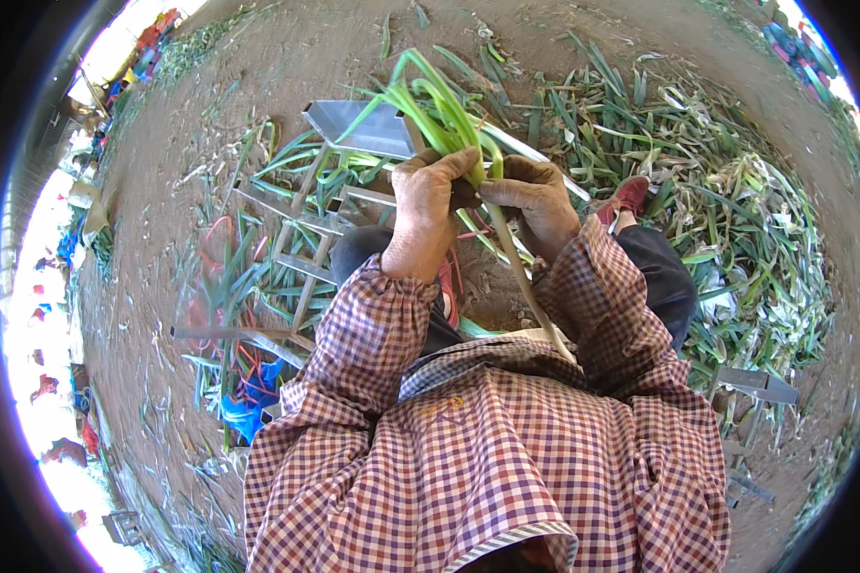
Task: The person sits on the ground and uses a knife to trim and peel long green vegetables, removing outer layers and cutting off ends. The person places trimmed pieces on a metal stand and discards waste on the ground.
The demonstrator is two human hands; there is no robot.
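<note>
A long-stalked green onion is held in front of me, green leaves pointing away and the pale stalk slanting down to my checked apron. My left hand grips it at the base of the leaves. Beside it, my right hand pinches the same spot between thumb and fingers, where one leaf bends over. My fingers partly hide the junction of leaf and stalk. Just beyond my left hand is a metal tray on a metal frame, with more green onions lying around and under it.
A large heap of discarded onion leaves covers the ground on the right, near my red shoe. To the left lie red strings and a blue plastic bag. Another metal piece stands at lower right on bare soil.
</note>
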